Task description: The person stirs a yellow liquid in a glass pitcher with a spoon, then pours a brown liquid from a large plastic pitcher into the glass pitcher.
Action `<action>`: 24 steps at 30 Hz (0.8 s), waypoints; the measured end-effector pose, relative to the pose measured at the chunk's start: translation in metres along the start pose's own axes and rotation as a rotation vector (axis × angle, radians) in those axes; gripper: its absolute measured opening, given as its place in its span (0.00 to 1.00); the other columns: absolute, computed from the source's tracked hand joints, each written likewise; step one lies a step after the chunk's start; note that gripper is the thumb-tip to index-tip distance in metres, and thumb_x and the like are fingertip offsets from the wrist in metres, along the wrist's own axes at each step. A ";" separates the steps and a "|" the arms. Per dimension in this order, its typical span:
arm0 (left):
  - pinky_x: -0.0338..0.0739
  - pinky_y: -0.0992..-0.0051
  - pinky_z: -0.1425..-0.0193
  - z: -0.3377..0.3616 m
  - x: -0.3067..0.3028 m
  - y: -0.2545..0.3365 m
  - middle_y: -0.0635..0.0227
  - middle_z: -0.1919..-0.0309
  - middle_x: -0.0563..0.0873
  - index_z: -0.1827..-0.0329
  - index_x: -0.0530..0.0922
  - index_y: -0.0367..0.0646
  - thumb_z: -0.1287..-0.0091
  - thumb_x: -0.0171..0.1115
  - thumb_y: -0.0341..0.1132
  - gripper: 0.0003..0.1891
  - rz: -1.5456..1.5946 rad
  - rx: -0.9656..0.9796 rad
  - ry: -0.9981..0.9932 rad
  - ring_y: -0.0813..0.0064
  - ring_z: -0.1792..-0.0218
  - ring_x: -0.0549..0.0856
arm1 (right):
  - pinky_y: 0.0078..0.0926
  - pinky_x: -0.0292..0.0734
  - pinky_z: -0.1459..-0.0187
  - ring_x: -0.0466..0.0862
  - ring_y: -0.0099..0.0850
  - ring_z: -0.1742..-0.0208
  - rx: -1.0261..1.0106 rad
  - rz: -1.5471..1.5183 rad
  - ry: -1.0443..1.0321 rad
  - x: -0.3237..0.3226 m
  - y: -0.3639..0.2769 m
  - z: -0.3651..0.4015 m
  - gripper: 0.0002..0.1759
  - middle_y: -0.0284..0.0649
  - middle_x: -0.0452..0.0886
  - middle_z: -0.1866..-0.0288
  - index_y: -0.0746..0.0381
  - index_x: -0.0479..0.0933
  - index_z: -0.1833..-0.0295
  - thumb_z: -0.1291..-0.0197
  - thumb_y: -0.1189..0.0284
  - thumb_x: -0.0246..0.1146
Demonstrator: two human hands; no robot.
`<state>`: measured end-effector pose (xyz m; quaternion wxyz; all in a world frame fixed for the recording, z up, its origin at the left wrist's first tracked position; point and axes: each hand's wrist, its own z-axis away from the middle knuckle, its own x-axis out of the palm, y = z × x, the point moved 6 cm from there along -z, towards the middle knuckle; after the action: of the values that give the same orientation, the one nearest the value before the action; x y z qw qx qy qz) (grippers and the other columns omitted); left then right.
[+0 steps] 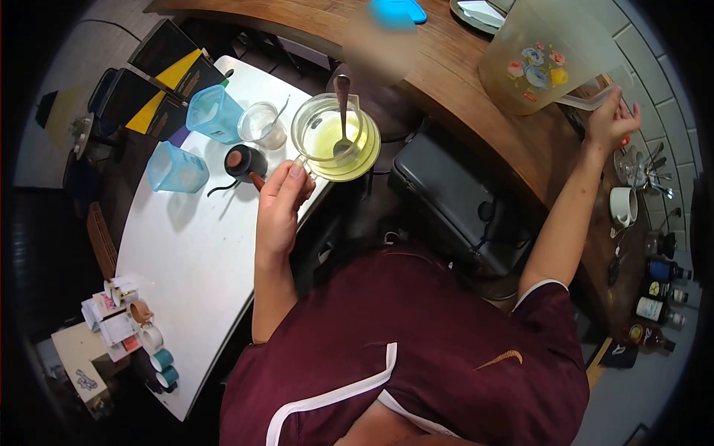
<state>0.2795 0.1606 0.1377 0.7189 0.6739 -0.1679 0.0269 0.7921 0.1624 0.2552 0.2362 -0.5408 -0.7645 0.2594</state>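
My left hand [279, 201] is closed around the handle of a clear glass jug [303, 137], held above the edge of the white table. Pale yellow-green liquid [324, 139] shows inside it, and a metal spoon [342, 97] with a dark handle stands in the jug. Out to the right, my right hand [613, 123] has its fingers closed at the handle of a large translucent plastic pitcher [513, 44] printed with flowers. That pitcher is on the wooden counter; its top is cut off by the frame.
The white table [201, 253] carries two blue plastic containers [216, 111], a clear cup with a spoon [264, 123], a black device [245, 162] and several mugs [151, 338]. A black case [457, 189] sits below the wooden counter [439, 74]. Bottles [654, 308] line the far right.
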 end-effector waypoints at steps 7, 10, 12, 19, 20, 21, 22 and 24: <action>0.61 0.83 0.65 0.014 0.014 -0.004 0.77 0.76 0.69 0.69 0.72 0.43 0.28 0.50 0.41 0.14 0.025 0.011 0.135 0.86 0.73 0.65 | 0.21 0.71 0.74 0.74 0.24 0.77 0.247 -0.116 -0.183 0.037 0.023 -0.010 0.31 0.36 0.74 0.78 0.70 0.68 0.58 0.38 0.47 0.57; 0.60 0.83 0.66 0.016 0.004 -0.002 0.78 0.76 0.69 0.69 0.72 0.43 0.28 0.50 0.40 0.13 0.018 0.048 0.157 0.86 0.73 0.65 | 0.18 0.65 0.81 0.70 0.21 0.83 0.349 -0.217 -0.102 0.035 0.010 -0.007 0.31 0.32 0.70 0.82 0.66 0.70 0.66 0.39 0.44 0.57; 0.59 0.83 0.68 0.019 -0.002 0.000 0.79 0.78 0.68 0.69 0.73 0.43 0.29 0.51 0.39 0.12 0.024 0.055 0.176 0.87 0.74 0.64 | 0.18 0.62 0.84 0.68 0.19 0.85 0.424 -0.238 -0.115 0.039 0.003 -0.003 0.31 0.31 0.68 0.84 0.65 0.70 0.70 0.39 0.44 0.57; 0.60 0.84 0.67 0.015 -0.027 0.011 0.79 0.77 0.70 0.68 0.74 0.42 0.29 0.52 0.40 0.12 0.022 0.082 0.157 0.86 0.73 0.66 | 0.15 0.54 0.82 0.63 0.15 0.85 0.221 -0.214 -0.105 0.042 -0.036 -0.007 0.27 0.27 0.65 0.85 0.64 0.71 0.74 0.38 0.49 0.59; 0.60 0.83 0.67 0.015 -0.029 0.013 0.79 0.77 0.70 0.68 0.74 0.42 0.29 0.52 0.40 0.13 0.019 0.086 0.149 0.86 0.73 0.66 | 0.15 0.54 0.82 0.63 0.14 0.84 0.191 -0.267 -0.159 0.045 -0.049 -0.006 0.26 0.26 0.66 0.84 0.65 0.73 0.72 0.38 0.50 0.59; 0.60 0.83 0.67 0.015 -0.032 0.014 0.79 0.77 0.70 0.68 0.74 0.42 0.29 0.52 0.40 0.13 0.017 0.097 0.145 0.86 0.73 0.66 | 0.15 0.54 0.82 0.64 0.14 0.84 0.165 -0.318 -0.215 0.048 -0.059 -0.006 0.26 0.26 0.66 0.84 0.65 0.75 0.69 0.37 0.51 0.59; 0.65 0.82 0.61 0.015 -0.036 0.013 0.79 0.74 0.72 0.66 0.74 0.44 0.28 0.51 0.40 0.11 0.011 0.067 0.127 0.87 0.71 0.70 | 0.15 0.54 0.82 0.64 0.14 0.84 0.162 -0.323 -0.210 0.047 -0.062 -0.007 0.26 0.26 0.66 0.84 0.65 0.75 0.69 0.37 0.51 0.59; 0.70 0.81 0.55 0.017 -0.043 0.014 0.79 0.73 0.74 0.65 0.74 0.45 0.28 0.51 0.40 0.10 -0.025 0.027 0.128 0.87 0.68 0.74 | 0.13 0.54 0.81 0.64 0.13 0.84 0.178 -0.408 -0.268 0.052 -0.067 -0.008 0.25 0.26 0.69 0.83 0.67 0.77 0.64 0.36 0.52 0.59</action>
<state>0.2321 0.1533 0.1401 0.7195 0.6823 -0.1128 0.0633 0.7337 0.1944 0.3091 0.2269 -0.3136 -0.8564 0.3418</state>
